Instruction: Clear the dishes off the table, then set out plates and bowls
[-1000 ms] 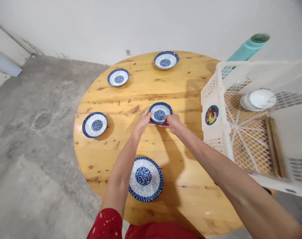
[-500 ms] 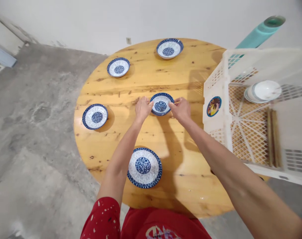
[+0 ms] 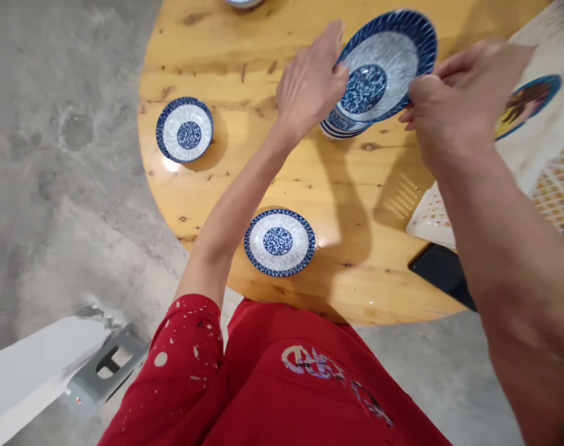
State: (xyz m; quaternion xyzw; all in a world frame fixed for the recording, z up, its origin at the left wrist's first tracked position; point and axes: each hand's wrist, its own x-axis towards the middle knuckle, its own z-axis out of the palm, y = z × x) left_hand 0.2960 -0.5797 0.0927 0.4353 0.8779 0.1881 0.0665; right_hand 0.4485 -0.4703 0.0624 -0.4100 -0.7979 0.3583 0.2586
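Observation:
A blue-and-white patterned plate [image 3: 396, 59] is raised and tilted above a small stack of matching plates [image 3: 341, 129]. My right hand [image 3: 463, 102] pinches its right edge between thumb and fingers. On the opposite side, my left hand [image 3: 312, 83] is closed at the plate's left edge, its fingertips partly hidden there. The raised plate covers most of the stack. Another such plate [image 3: 278, 243] lies near the table's front edge, below my hands. One more plate [image 3: 185, 131] sits by the left edge.
The round wooden table [image 3: 245, 167] carries everything. At the right stands a white plastic crate [image 3: 433, 217] with a round sticker, partly behind my right arm. A black phone [image 3: 442, 272] lies by the front right edge. Part of another dish [image 3: 243, 2] shows at the top.
The top plate has come up off the stack and is tilted, with my hands at its sides. My view has turned down and closer, so the far plates have mostly left the picture.

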